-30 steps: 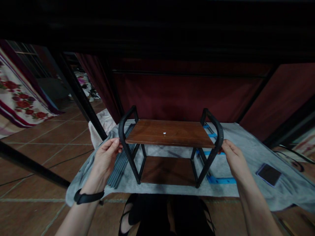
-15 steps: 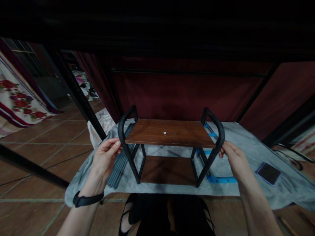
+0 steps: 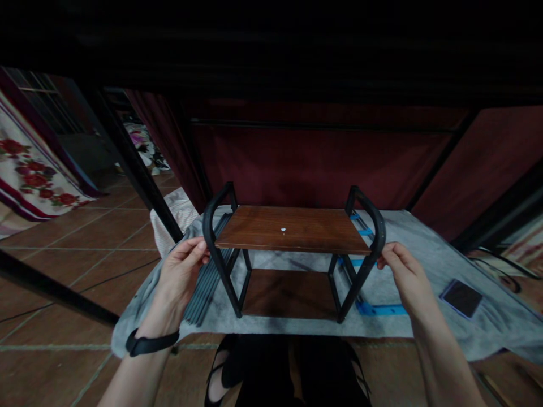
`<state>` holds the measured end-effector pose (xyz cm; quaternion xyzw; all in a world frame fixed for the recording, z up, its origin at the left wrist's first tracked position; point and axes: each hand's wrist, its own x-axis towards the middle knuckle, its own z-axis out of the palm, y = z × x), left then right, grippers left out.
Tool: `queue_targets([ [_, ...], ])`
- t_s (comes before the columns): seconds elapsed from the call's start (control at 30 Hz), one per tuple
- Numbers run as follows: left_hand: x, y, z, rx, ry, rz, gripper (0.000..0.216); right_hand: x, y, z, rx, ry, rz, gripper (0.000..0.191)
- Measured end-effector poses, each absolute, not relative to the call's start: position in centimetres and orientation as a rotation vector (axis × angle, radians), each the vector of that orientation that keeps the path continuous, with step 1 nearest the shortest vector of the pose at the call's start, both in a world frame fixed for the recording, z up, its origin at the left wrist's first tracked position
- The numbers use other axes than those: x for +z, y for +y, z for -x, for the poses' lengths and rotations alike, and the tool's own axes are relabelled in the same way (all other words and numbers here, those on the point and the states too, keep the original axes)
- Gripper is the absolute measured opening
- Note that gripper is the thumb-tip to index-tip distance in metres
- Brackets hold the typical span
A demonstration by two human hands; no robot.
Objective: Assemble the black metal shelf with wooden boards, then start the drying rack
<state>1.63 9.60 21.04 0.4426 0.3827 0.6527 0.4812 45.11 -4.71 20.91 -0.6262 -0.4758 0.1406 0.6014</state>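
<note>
A small two-tier shelf rack (image 3: 292,229) with brown wood-look boards and a curved black tube frame stands upright in front of me. A small white heart-shaped mark shows on its top board. My left hand (image 3: 182,268), with a black wristband, has thumb and fingers closed at the outer side of the left tube. On the opposite side, the curled fingers of my right hand (image 3: 403,271) are at the right tube, level with the top board. The fingertips are partly hidden by the frame and by each other.
The rack stands on a grey cloth (image 3: 382,328). Grey tubes (image 3: 206,294) lie left of it. Blue parts (image 3: 384,309) and a phone (image 3: 461,298) lie to the right. Black posts (image 3: 131,158) and a dark overhead surface surround the space; a maroon curtain (image 3: 314,164) hangs behind.
</note>
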Motion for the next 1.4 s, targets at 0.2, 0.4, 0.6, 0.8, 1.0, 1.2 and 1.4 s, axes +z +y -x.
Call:
queue_targets([
  [0.2,20.8,9.2,-1.5,1.583,0.949,-1.059,0.036,20.8,-3.9,-45.5,0.363,-1.13,1.443,0.047],
  [0.4,21.8,9.1,-1.9,1.583,0.954,-1.1,0.036,20.7,-4.4,-45.1,0.298,-1.105,1.443,0.04],
  [0.6,21.4,9.5,-1.8,1.6,0.955,-1.093,0.038,20.8,-4.5,-45.3,0.325,-1.095,1.438,0.035],
  [0.8,20.9,9.2,-1.5,1.58,0.967,-1.099,0.034,21.0,-3.7,-45.5,0.332,-1.095,1.458,0.041],
  [1.0,21.6,9.2,-1.8,1.579,0.936,-1.081,0.035,20.8,-4.4,-45.4,0.331,-1.109,1.44,0.041],
  [1.2,21.5,9.5,-2.0,1.595,0.927,-1.096,0.034,21.0,-4.8,-45.3,0.335,-1.114,1.468,0.039],
  [1.4,20.7,9.3,-1.7,1.583,0.934,-1.057,0.035,21.0,-4.1,-45.8,0.322,-1.133,1.468,0.043],
])
